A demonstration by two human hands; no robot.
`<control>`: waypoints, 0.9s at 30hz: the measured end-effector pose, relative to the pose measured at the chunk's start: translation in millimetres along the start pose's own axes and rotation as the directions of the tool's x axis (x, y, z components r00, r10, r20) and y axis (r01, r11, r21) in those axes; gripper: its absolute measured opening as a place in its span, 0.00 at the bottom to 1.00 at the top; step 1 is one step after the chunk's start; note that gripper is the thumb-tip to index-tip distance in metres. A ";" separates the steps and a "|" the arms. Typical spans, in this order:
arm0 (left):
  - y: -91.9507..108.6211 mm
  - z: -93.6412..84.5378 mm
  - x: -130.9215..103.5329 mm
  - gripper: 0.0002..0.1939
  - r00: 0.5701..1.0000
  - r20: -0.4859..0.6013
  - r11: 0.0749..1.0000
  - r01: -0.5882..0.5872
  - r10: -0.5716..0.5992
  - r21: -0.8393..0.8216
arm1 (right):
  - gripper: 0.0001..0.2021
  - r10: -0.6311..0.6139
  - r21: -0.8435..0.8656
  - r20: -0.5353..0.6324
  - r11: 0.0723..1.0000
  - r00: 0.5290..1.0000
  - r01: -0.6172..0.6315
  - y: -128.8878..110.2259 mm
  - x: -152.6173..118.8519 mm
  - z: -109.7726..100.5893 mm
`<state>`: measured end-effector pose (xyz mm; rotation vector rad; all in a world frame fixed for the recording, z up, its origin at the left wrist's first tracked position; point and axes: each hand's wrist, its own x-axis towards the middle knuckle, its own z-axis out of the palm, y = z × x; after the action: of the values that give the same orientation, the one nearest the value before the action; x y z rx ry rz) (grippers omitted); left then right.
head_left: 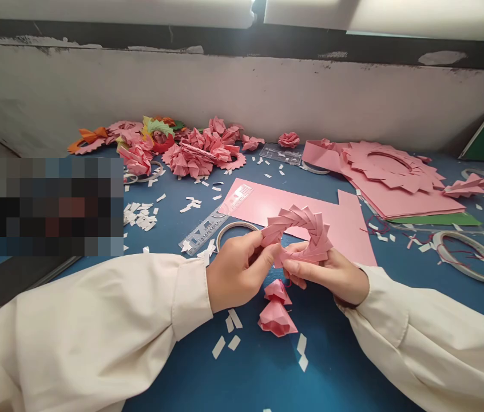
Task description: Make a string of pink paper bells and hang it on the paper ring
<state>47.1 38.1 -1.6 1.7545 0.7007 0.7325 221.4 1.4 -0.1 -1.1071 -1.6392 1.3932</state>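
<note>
Between my two hands is a folded pink paper ring made of overlapping pleated pieces, held above the table and tilted toward me. My left hand pinches its left edge between thumb and fingers. On the lower right, my right hand grips the ring with the thumb in front and fingers behind. Just below hang or lie two small folded pink paper pieces, one above the other, with a bit of red thread near the upper one. Whether they hang from the ring I cannot tell.
Pink card, a clear ruler and a tape roll lie around my hands. Folded paper flowers are heaped at the back left. A larger pink ring rests on pink sheets at the right. White paper scraps are scattered about.
</note>
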 end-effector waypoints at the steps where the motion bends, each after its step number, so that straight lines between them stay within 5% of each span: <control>1: 0.9 0.1 0.4 0.13 1.000 0.008 1.000 0.014 -0.014 -0.019 | 0.19 -0.003 -0.007 -0.011 1.000 1.000 0.003 0.3 -0.2 0.1; 6: 5.9 -1.8 4.4 0.13 0.993 0.082 0.987 0.091 -0.080 -0.130 | 0.18 -0.026 -0.044 -0.080 0.999 0.996 0.022 3.5 -0.8 1.0; 13: 5.5 -7.2 10.8 0.19 0.964 0.210 0.957 0.207 -0.164 -0.204 | 0.22 -0.065 -0.082 -0.031 0.995 0.997 0.062 4.3 -0.1 0.1; 21: 2.7 -7.7 8.4 0.21 0.968 0.194 0.946 0.205 -0.159 -0.249 | 0.21 -0.050 -0.074 -0.025 0.996 0.998 0.048 4.0 -0.1 1.2; 27: 2.8 -13.7 12.8 0.15 0.926 0.354 0.939 0.232 -0.132 -0.255 | 0.20 -0.061 -0.082 -0.074 0.995 0.995 0.055 7.7 -1.6 0.4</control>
<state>45.2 55.3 6.3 1.4671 0.4882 0.3734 223.0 0.2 -7.8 -1.1348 -1.6712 1.2431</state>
